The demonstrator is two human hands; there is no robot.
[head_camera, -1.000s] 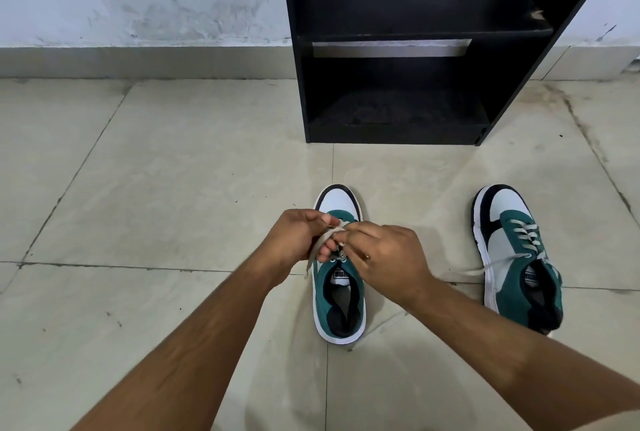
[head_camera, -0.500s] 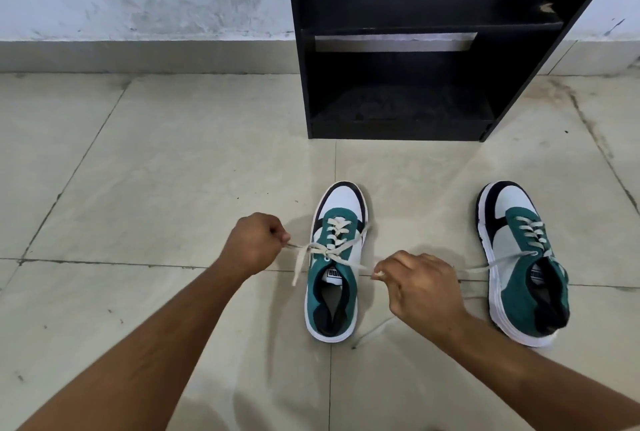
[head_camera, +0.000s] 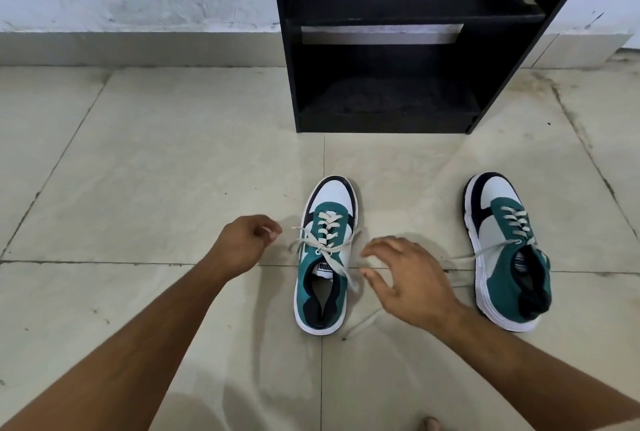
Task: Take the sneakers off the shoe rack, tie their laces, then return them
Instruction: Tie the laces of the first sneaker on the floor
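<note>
Two green, white and black sneakers stand on the tiled floor, toes toward the black shoe rack [head_camera: 384,120]. The middle sneaker [head_camera: 323,292] has its cream laces [head_camera: 323,247] crossed in a simple knot at the top eyelets, with the ends hanging loose on both sides. My left hand [head_camera: 242,245] is just left of it, fingers loosely curled, a small gap from the left lace end. My right hand [head_camera: 405,278] hovers just right of it, fingers spread, holding nothing. The right sneaker [head_camera: 502,257] has loose laces, one end [head_camera: 462,257] trailing left on the floor.
The rack's two visible shelves hold nothing and it stands against a white wall with a grey skirting [head_camera: 138,49]. Beige floor tiles [head_camera: 156,171] stretch to the left of the shoes. A toe [head_camera: 431,423] shows at the bottom edge.
Both hands pulled the middle sneaker's lace ends outward, then let them go. The right hand has opened, and the lace ends now hang slack beside the shoe.
</note>
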